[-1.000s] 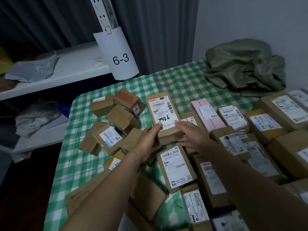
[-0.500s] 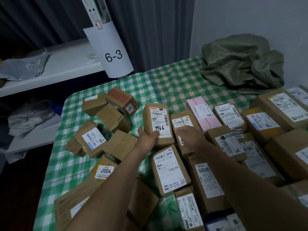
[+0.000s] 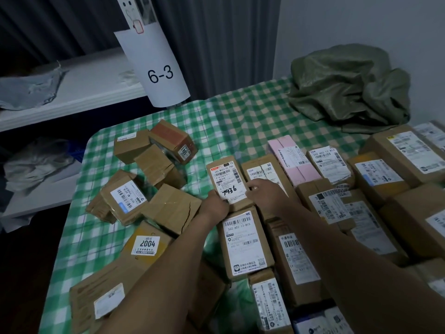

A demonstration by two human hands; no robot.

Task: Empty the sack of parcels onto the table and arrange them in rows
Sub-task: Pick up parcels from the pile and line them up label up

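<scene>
Both hands hold one brown parcel marked 7936 [image 3: 226,175], label up, at the far end of a column of parcels on the table [image 3: 240,121]. The left hand [image 3: 215,204] grips its near left corner with fingers curled round the edge. The right hand [image 3: 267,194] grips its right edge, pressed in against the neighbouring brown parcel [image 3: 261,169]. The near end of the 7936 parcel meets the long parcel labelled 502-602-12-815 [image 3: 243,242], next in the column toward the person.

To the right, parcels sit edge to edge in rows, a pink parcel [image 3: 281,143] among them, and run out of view. To the left, a loose heap of small cartons [image 3: 154,165] lies tumbled and tilted, with a box labelled 2004 [image 3: 145,244] nearer the person.

Bare checked cloth lies open beyond the 7936 parcel up to the table's far edge. A narrow strip is also bare along the left edge by the rounded corner. The green sack [image 3: 349,88] lies crumpled and slack at the far right corner against the wall, well apart from the hands. A paper sign reading 6-3 [image 3: 159,73] hangs over the far edge, beside a white shelf [image 3: 79,92].
</scene>
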